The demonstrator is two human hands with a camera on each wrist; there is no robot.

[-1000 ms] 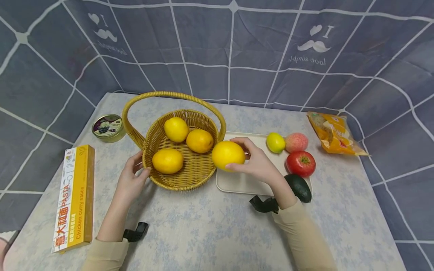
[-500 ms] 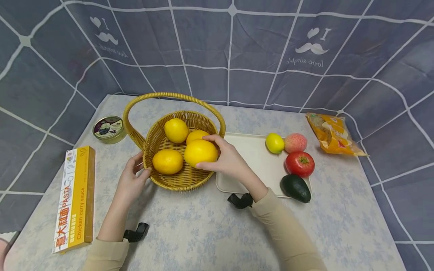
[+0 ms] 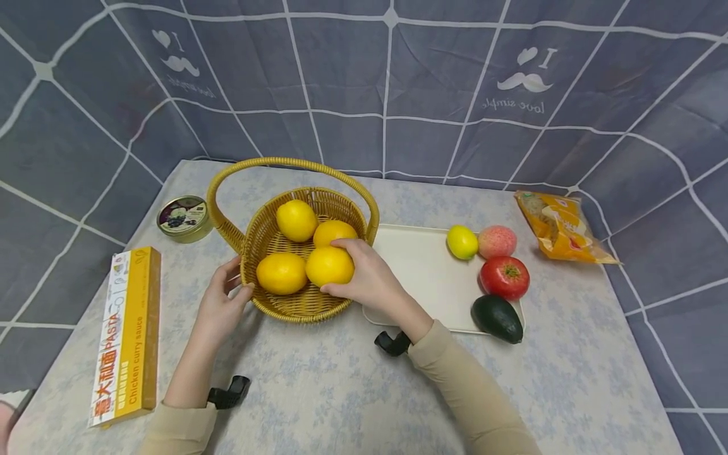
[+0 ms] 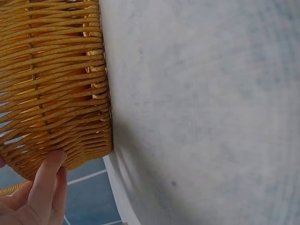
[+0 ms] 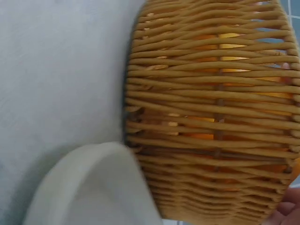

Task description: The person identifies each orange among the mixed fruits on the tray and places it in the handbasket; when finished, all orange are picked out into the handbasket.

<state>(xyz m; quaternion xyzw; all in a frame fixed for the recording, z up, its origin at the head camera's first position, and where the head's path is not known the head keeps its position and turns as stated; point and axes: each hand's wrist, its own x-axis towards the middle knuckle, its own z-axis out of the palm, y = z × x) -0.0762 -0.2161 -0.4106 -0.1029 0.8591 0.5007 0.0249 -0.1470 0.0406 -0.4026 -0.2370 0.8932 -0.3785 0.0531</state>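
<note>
A yellow wicker basket (image 3: pixel 304 306) with a tall hoop handle stands left of centre in the head view. My right hand (image 3: pixel 370 278) reaches over its right rim and grips a yellow lemon (image 3: pixel 328 265) low inside. Three more lemons lie in the basket: one at the back (image 3: pixel 296 220), one at the front left (image 3: pixel 281 273) and one partly hidden behind the held lemon (image 3: pixel 335 233). My left hand (image 3: pixel 222 306) holds the basket's left rim, thumb at the edge. Its fingers (image 4: pixel 44 183) press the outer weave in the left wrist view.
A cream tray (image 3: pixel 421 272) beside the basket bears a small lemon (image 3: pixel 462 242), a peach (image 3: pixel 497 242), a red pomegranate (image 3: pixel 505 278) and an avocado (image 3: pixel 497 318). An orange snack bag (image 3: pixel 563 227) lies far right. At the left are a round can (image 3: pixel 183 218) and a pasta box (image 3: pixel 127 335).
My right hand has carried the lemon leftward from above the tray's edge, over the rim and down into the basket. The left hand stays on the rim.
</note>
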